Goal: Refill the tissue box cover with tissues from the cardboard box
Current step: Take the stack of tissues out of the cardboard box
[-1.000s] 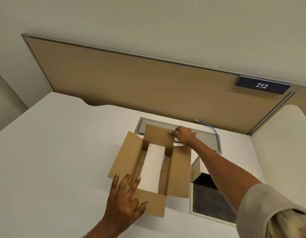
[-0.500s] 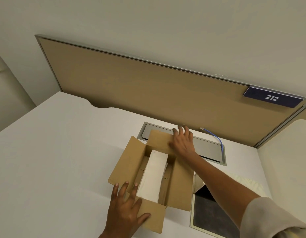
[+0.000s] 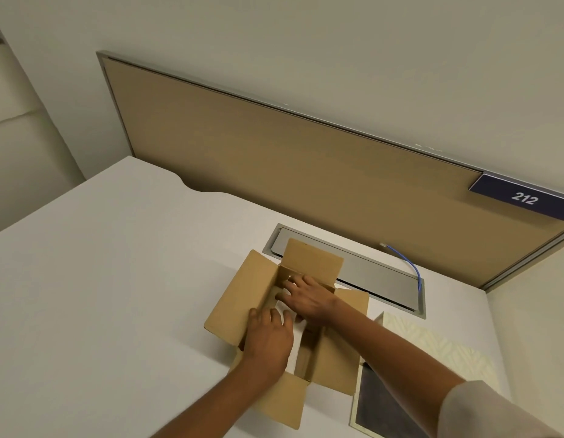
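Note:
A brown cardboard box [image 3: 242, 295] stands on the white desk with all its flaps folded outward. Inside it lies a white stack of tissues [image 3: 298, 339], mostly covered by my hands. My left hand [image 3: 269, 338] reaches into the near half of the box and rests on the stack's left side. My right hand [image 3: 307, 297] lies over the far end of the stack, fingers spread and pointing left. Whether either hand grips the tissues is hidden. The cream patterned tissue box cover [image 3: 432, 352] lies on its side to the right, its dark open underside [image 3: 378, 403] facing me.
A grey cable hatch [image 3: 375, 276] is set into the desk just behind the box, with a blue cable [image 3: 412, 267] coming out of it. A tan partition panel [image 3: 274, 147] with a "212" sign [image 3: 524, 197] closes off the desk's far edge.
Both hands have moved from the box flaps into the box and now rest on the tissue stack. The camera has moved closer and to the right.

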